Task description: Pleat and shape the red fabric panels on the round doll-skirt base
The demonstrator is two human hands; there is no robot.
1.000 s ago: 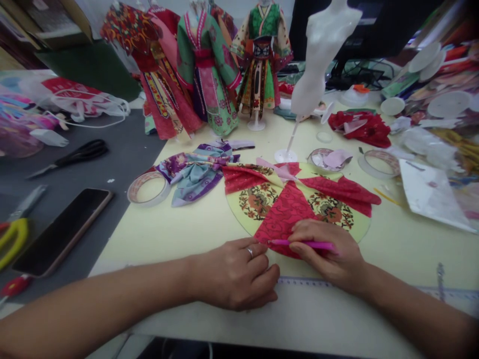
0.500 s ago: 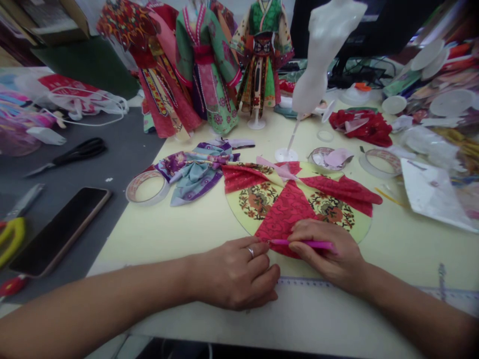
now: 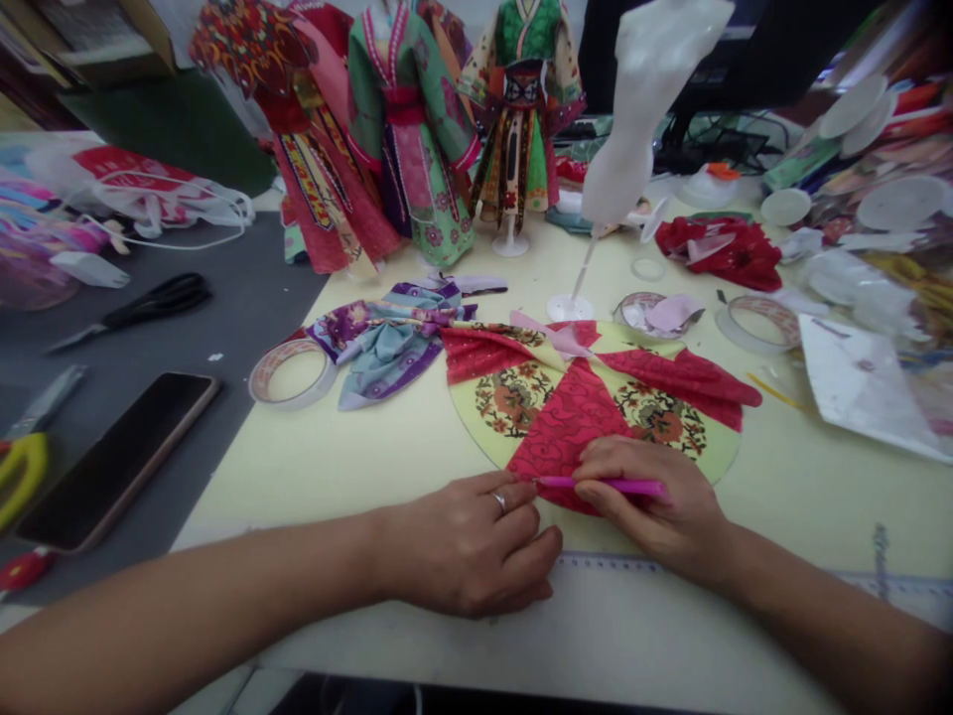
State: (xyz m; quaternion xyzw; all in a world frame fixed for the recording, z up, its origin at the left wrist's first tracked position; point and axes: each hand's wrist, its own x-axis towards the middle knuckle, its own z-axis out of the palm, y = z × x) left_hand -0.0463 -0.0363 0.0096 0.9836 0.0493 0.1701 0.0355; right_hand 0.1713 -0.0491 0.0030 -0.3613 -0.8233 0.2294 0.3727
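Observation:
A fan-shaped paper garment piece (image 3: pixel 588 402) in red and pale yellow with flower medallions lies flat on the cream table (image 3: pixel 357 467). My right hand (image 3: pixel 655 506) rests on its near red panel and pinches a thin pink pen (image 3: pixel 607 486) lying sideways, tip pointing left. My left hand (image 3: pixel 476 546), with a ring on one finger, lies knuckles up just left of the pen tip, fingers curled and pressed down on the table beside a clear ruler (image 3: pixel 617 563). What its fingertips pinch is hidden.
A purple and blue folded paper garment (image 3: pixel 387 343) and tape rolls (image 3: pixel 292 372) (image 3: pixel 755 325) lie nearby. Dressed paper dolls (image 3: pixel 402 129) and a white mannequin torso (image 3: pixel 640 109) stand behind. A phone (image 3: pixel 119 462), black scissors (image 3: pixel 141 308) and yellow-handled scissors (image 3: pixel 19 477) lie on the grey mat at left.
Hardly anything: my left thumb has crept slightly to the right along the ruler; the right hand and pen stay put.

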